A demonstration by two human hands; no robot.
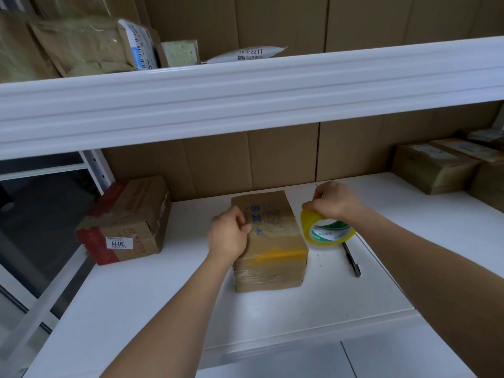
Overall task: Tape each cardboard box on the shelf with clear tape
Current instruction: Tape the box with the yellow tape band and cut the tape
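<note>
A small cardboard box (272, 241) with blue writing on top stands on the white shelf (163, 296) in the middle of the head view. My left hand (227, 236) rests curled against its left top edge, thumb on the lid. My right hand (332, 200) grips a yellowish roll of clear tape (327, 230) just right of the box, near its top. A band of tape runs across the box's front edge.
A second box (125, 222) with red tape and a "3011" label sits to the left. More boxes (436, 167) stand at the far right. A black pen or knife (351, 259) lies beside the roll. The upper shelf (245, 91) overhangs, holding parcels.
</note>
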